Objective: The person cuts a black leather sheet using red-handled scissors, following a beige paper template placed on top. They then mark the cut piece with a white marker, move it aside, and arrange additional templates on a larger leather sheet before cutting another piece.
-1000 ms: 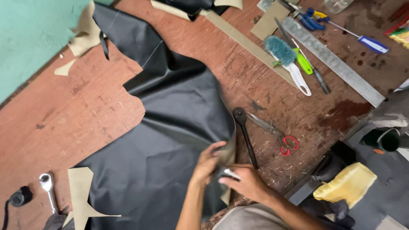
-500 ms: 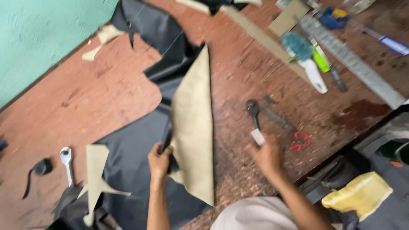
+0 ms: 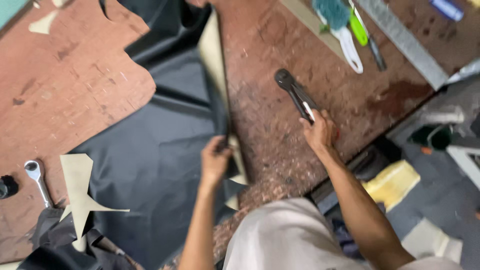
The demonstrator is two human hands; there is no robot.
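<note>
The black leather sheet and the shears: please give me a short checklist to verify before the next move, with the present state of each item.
1. Left hand grips the edge of the black leather sheet: ok, fingers closed on the folded edge.
2. Right hand holds the black shears: ok, hand closed on the handles; the shears lie along the table.
3. Shear blades open or closed: cannot tell, the picture is blurred.
4. Sheet lies flat: not ok, the edge is turned over and shows its tan underside.
5. Workbench free near the sheet: not ok, a tan offcut lies on the sheet and a wrench beside it.
</note>
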